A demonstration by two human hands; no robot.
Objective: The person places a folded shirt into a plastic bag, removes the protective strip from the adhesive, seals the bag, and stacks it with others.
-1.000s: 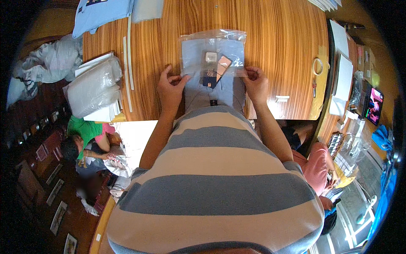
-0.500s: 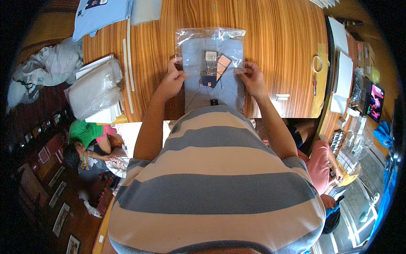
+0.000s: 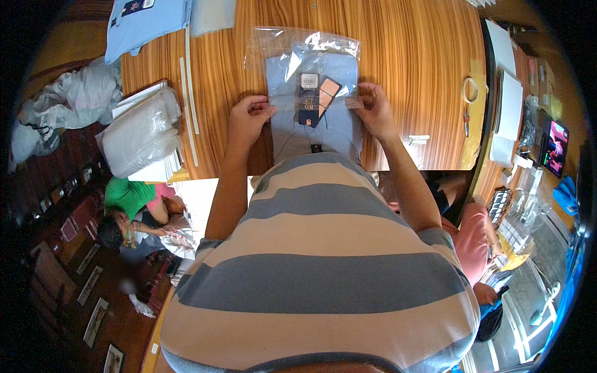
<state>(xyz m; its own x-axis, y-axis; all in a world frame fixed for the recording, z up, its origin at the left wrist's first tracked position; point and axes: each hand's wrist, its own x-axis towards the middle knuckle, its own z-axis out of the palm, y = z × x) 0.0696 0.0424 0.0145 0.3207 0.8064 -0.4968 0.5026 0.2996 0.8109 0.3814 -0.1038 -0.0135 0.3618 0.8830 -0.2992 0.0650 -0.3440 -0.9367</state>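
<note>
A folded light-blue shirt (image 3: 287, 127) lies on the wooden table right in front of me, its near end against my body. Over its far part sits a clear plastic bag (image 3: 292, 42), whose crinkled far end reaches past the shirt. Dark hang tags (image 3: 308, 102) and an orange-and-dark tag (image 3: 328, 93) show on the shirt's middle. My left hand (image 3: 250, 121) pinches the bag's left edge beside the shirt. On the other side, my right hand (image 3: 375, 112) grips the bag's right edge between thumb and fingers.
Another folded blue shirt (image 3: 146, 28) and clear bags (image 3: 212, 15) lie at the far left. Plastic-wrapped stacks (image 3: 140, 133) sit at the table's left edge. A tape roll (image 3: 469, 90) and a cutter-like tool (image 3: 466, 123) are at right. Other people sit low on both sides.
The bag's far end has shifted away from me and flared to the left. My left hand has moved slightly left, with its fingers drawn closer together; my right hand stays at the bag's edge.
</note>
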